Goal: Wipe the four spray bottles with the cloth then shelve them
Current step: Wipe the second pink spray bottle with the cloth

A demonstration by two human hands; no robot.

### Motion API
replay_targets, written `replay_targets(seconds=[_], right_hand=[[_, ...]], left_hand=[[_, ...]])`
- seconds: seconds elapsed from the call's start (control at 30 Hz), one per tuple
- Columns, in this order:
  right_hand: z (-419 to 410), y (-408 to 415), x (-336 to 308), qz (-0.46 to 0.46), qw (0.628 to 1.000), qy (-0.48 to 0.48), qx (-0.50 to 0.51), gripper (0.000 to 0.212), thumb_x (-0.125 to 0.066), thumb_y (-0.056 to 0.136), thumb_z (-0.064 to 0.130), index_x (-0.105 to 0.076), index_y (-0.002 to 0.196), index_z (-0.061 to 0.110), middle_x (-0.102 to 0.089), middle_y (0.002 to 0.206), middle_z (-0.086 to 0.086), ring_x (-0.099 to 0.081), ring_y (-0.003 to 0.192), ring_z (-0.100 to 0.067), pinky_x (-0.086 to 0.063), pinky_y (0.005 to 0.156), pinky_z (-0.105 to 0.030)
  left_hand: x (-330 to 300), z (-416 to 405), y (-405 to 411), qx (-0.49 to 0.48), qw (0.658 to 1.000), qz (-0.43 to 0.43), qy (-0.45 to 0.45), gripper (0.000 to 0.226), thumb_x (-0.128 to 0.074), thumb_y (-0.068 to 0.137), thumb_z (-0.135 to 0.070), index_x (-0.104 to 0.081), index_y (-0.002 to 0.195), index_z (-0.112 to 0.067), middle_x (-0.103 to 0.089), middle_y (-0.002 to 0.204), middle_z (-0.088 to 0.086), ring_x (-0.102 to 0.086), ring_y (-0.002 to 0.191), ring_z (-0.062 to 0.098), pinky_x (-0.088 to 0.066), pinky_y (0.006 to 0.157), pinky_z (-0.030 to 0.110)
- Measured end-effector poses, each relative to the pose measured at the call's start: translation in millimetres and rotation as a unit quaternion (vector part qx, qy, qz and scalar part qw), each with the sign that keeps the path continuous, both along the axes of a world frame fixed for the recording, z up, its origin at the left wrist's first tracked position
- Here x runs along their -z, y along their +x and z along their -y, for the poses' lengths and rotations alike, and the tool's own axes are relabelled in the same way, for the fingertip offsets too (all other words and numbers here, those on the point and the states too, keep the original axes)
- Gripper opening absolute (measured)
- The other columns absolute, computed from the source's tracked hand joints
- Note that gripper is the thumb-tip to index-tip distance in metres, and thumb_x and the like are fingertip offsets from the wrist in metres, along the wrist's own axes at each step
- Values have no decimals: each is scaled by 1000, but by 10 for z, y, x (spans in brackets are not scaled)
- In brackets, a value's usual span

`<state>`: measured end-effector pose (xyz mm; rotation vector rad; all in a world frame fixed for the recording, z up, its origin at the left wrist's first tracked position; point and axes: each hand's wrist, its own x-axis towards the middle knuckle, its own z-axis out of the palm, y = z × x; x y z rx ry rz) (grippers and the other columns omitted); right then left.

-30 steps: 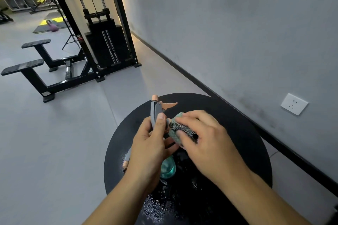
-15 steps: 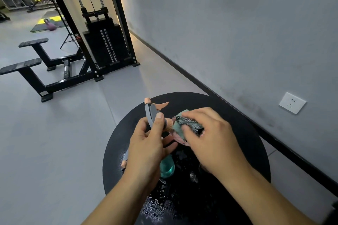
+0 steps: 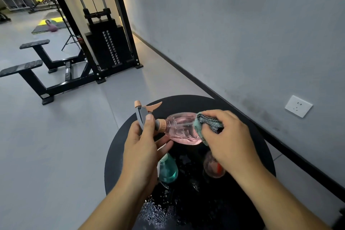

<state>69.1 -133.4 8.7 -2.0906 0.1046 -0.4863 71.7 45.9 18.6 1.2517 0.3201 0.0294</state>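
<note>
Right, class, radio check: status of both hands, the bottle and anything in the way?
Left hand grips pink spray bottle at trigger head. Right hand presses cloth on bottle body. Teal bottle on wet table below; nothing blocking.

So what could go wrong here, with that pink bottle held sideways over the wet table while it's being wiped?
The left hand holds the pink bottle only by its sprayer head, so the cloth pushed by the right hand might twist it loose. The thumb lies on the sprayer, but the trigger looks clear; a slip could still spray. The round table is beaded with water, so the teal bottle below may get knocked or slide.
</note>
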Motion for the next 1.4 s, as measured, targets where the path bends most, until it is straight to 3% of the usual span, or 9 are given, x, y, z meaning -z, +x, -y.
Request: replay_targets(seconds=[0.23,0.4,0.63,0.77,0.9,1.03,1.17,1.3,1.4], right_hand=[[-182,-140,19,38,995,-52,-81,30,-70,94,13,-73,120,29,-60,120,22,-57,113,9,-41,91,0],[29,-45,-2,-8,1000,4,-1,29,-71,90,10,-73,107,34,-64,109,19,-62,98,8,-44,74,2],[-156,-149,31,31,995,-42,-79,30,-75,91,15,-75,117,30,-60,116,22,-60,108,7,-43,88,-1],[-15,-63,33,16,1000,-4,-16,31,-75,86,8,-75,105,32,-63,108,20,-61,99,9,-45,80,-1],[-15,-70,27,22,1000,-9,-14,31,-73,89,9,-75,110,32,-64,111,20,-60,103,10,-44,83,0],[-160,-140,38,50,992,-67,-99,32,-73,94,17,-73,122,31,-60,122,25,-57,119,3,-49,93,-11],[-196,-168,40,68,983,-142,-96,33,-73,93,20,-72,125,30,-59,123,23,-57,119,-1,-53,96,-22],[-133,-147,20,62,995,-66,-43,32,-74,87,10,-76,113,28,-63,113,22,-62,107,3,-49,91,-11],[16,-72,-17,19,1000,-3,-8,31,-73,88,10,-77,110,31,-66,107,22,-61,100,11,-42,82,1]], left_hand=[[13,67,-37,0,1000,-6,-4,30,-56,108,-40,-58,96,-13,-80,105,11,-80,95,30,-62,81,38],[6,36,-21,-13,1000,-10,-26,28,-57,108,-39,-59,93,-16,-80,92,1,-81,96,32,-64,87,43],[28,76,-36,0,999,-20,-31,25,-57,109,-37,-60,104,-13,-79,103,10,-81,95,32,-64,85,41],[20,48,-26,-3,999,-14,-33,26,-57,108,-36,-59,96,-13,-79,98,6,-81,94,30,-64,89,43],[23,48,-15,11,999,-10,-30,23,-58,108,-36,-60,101,-13,-78,106,10,-81,96,30,-64,87,41],[80,91,-47,42,999,4,-10,22,-60,107,-36,-63,103,-14,-76,97,4,-79,92,25,-62,83,35],[118,123,-78,62,998,23,5,19,-61,106,-33,-66,105,-14,-74,95,4,-75,92,21,-62,88,36],[87,105,-68,57,998,40,7,17,-61,106,-31,-70,107,-17,-79,106,9,-78,98,25,-62,91,40],[74,16,-4,28,999,39,-6,18,-62,105,-32,-71,92,-22,-78,102,7,-77,100,28,-62,92,42]])
